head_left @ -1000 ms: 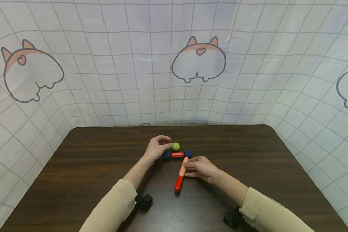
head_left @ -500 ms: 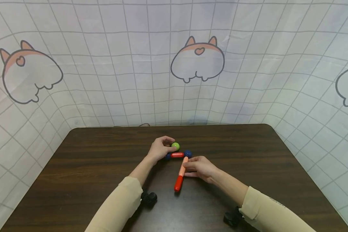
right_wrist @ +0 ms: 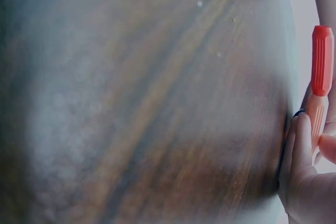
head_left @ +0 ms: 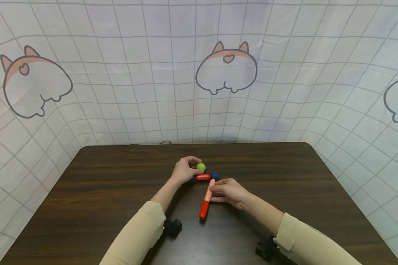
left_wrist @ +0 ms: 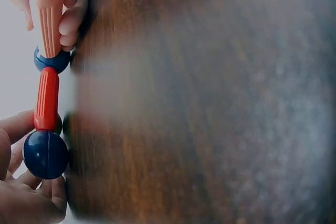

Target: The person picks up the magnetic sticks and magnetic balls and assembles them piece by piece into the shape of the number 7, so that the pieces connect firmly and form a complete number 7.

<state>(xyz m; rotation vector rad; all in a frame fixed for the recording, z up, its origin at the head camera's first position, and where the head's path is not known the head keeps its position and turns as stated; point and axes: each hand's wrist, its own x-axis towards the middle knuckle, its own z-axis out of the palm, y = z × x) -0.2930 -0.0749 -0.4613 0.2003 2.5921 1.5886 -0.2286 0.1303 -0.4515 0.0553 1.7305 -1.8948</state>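
Observation:
My left hand [head_left: 184, 171] holds a small green ball [head_left: 201, 166] between its thumb and fingers, near the middle of the table. Just in front of the ball lies a short red stick [head_left: 203, 177] with a dark blue ball [head_left: 215, 176] at its right end. The blue ball [left_wrist: 46, 155] at its other end is mostly behind my left hand in the head view. With thumb and fingers, my right hand [head_left: 230, 192] pinches a light orange stick [head_left: 209, 190], whose far end meets the right blue ball. A longer red stick [head_left: 204, 210] continues from its near end.
The dark wooden table [head_left: 96, 191] spreads around the hands, with a white gridded cloth [head_left: 159, 92] behind and at both sides. Black wrist devices [head_left: 173, 227] hang under both forearms. A thin dark cable [head_left: 166, 142] shows at the table's back edge.
My left hand has moved right and closed its thumb and fingers onto the green ball, covering the left blue ball. The right hand and its sticks stay in place.

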